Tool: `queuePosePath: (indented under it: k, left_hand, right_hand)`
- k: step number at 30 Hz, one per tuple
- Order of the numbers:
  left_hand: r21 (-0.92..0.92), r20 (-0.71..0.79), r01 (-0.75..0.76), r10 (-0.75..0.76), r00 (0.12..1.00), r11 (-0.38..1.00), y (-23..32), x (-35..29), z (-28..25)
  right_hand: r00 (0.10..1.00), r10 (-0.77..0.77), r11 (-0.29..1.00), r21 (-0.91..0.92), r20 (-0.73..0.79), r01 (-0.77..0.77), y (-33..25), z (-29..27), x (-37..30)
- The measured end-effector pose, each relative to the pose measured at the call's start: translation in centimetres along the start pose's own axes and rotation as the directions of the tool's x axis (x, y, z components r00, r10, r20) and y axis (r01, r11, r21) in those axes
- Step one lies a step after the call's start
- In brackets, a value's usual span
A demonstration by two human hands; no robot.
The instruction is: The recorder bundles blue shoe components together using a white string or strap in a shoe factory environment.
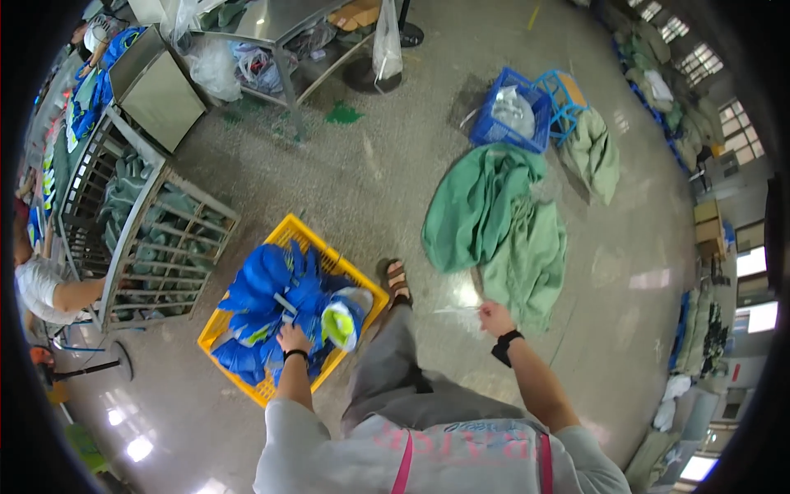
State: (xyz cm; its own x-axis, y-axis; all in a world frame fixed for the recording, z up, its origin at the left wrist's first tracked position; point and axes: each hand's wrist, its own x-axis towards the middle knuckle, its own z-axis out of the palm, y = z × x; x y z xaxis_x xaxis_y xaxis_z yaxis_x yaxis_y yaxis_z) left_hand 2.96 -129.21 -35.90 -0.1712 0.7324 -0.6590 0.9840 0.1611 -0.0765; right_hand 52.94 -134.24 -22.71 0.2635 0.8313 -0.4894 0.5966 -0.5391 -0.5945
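Note:
A yellow plastic crate (347, 267) stands on the floor by my left foot, heaped with blue garments (265, 276) that have lime and white parts. My left hand (293, 339) reaches into the heap, its fingers curled on the blue cloth just below a short whitish strip (285, 305). Out to the right, over the floor, my right hand (495, 319) is closed in a pinch. From its fingers a thin whitish strip (455, 310) sticks out leftward, blurred. A black band circles each wrist.
Green cloth sacks (485, 206) lie ahead on the right, beside a blue basket (544, 111) and a blue stool (568, 90). A barred cart (177, 247) of dark green pieces stands left, where another person's arm (81, 295) shows. A metal table (284, 37) is at the back.

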Motion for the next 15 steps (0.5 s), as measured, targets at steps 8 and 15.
queuePosePath:
  k: [8, 15]
  left_hand:
    - [0.114, 0.388, 0.042, -0.083, 0.918, 0.993, 2.9, 3.2, 1.2]
    - [-0.075, 0.375, 0.166, -0.127, 0.918, 0.983, 3.0, 5.0, -10.6]
  right_hand:
    - [0.828, -0.088, 0.748, -0.512, 0.554, 0.422, -4.9, -3.9, 10.8]
    - [0.973, -0.102, 0.79, -0.578, 0.208, 0.206, -2.0, -10.2, 28.7]
